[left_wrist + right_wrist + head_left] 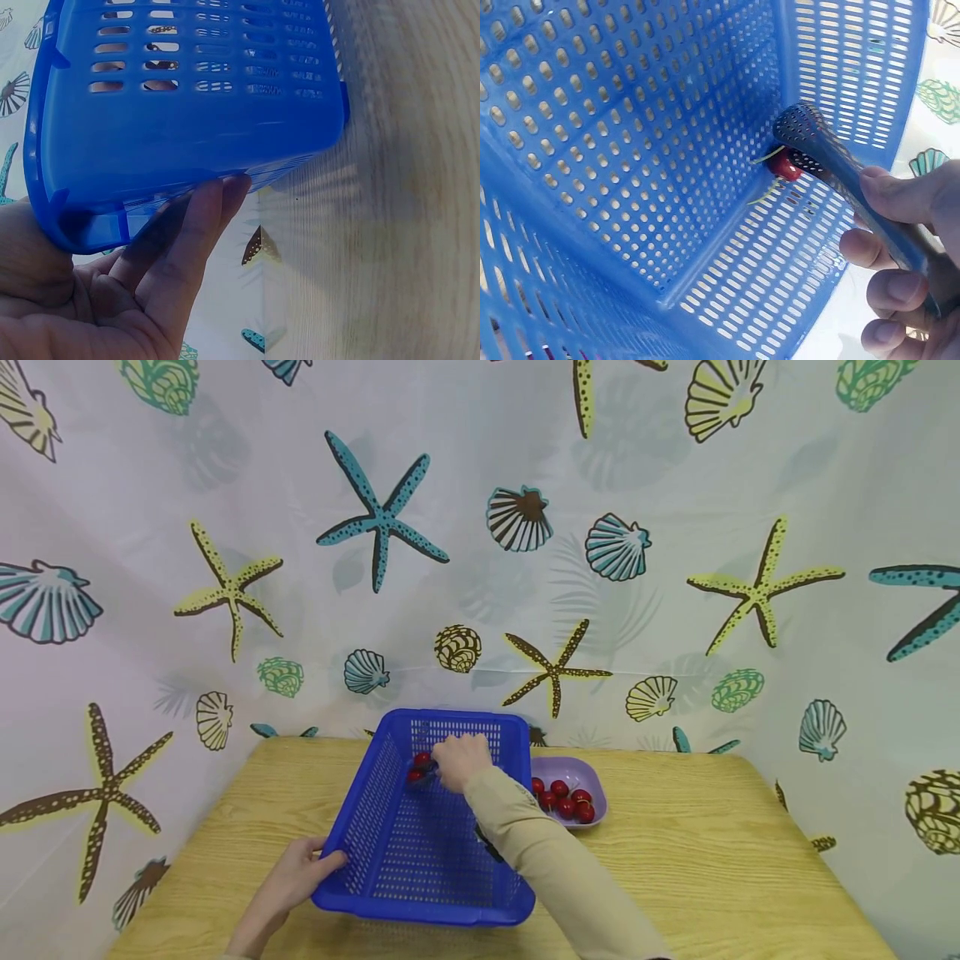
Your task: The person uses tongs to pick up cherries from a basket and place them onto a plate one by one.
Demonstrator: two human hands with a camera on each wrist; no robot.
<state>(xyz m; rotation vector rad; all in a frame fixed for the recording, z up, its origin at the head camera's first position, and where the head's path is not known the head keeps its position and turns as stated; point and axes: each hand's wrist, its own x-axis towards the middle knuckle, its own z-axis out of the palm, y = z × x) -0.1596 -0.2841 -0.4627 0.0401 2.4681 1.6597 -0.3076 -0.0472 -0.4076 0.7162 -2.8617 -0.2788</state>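
A blue slotted plastic basket (pixel 435 910) stands before me. My left hand (pixel 296 872) grips its left near corner, thumb over the rim; in the left wrist view the fingers (pixel 184 259) press against the basket's outer side. Inside the basket's far part, my right hand (pixel 462 762) holds metal tongs (pixel 840 154) with perforated heads, thumb on one arm and fingers curled round the other. The tong heads are right at a red cherry (pixel 784 166) with thin green stems near the far left corner. The head view shows red cherries (pixel 416 774) there, partly behind the tongs.
A light purple bowl (pixel 597 793) with several red cherries (pixel 566 808) stands beside the basket's right side, partly hidden by it and my right sleeve. All rests on a wood-grain table (pixel 697 843). A curtain (pixel 480 585) printed with shells and starfish surrounds the table.
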